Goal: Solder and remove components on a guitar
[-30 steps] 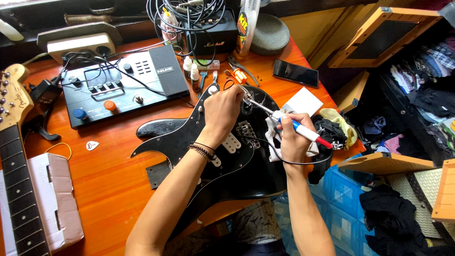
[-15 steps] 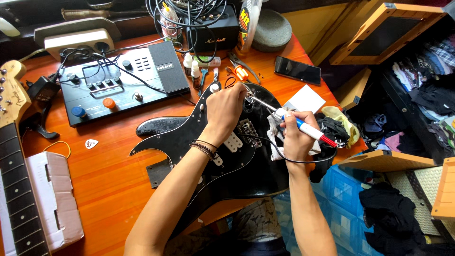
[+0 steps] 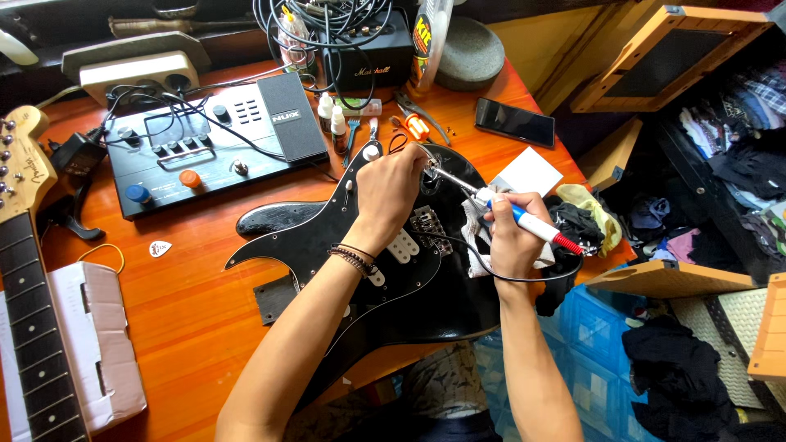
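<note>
A black electric guitar body point(image 3: 426, 286) lies on the orange table point(image 3: 188, 311), its black pickguard point(image 3: 327, 233) lifted at an angle. My left hand point(image 3: 391, 192) grips the pickguard's upper edge near the control knobs. My right hand point(image 3: 508, 237) holds a soldering iron point(image 3: 524, 217) with a blue and white handle and red end. Its metal tip points up-left to the spot under my left fingers. A white cloth point(image 3: 477, 221) sits under my right hand. The iron's black cord loops across the guitar body.
A black effects pedal board point(image 3: 205, 143) with cables sits at the back left, small bottles point(image 3: 332, 123) beside it. A guitar neck point(image 3: 33, 311) and white box point(image 3: 90, 344) lie at the left. A phone point(image 3: 514, 123), white card point(image 3: 528, 172), pick point(image 3: 159, 248) and small amp point(image 3: 364, 53) are nearby.
Both hands stay in place on the guitar; the soldering iron tip has shifted only slightly. The view has moved a little.
</note>
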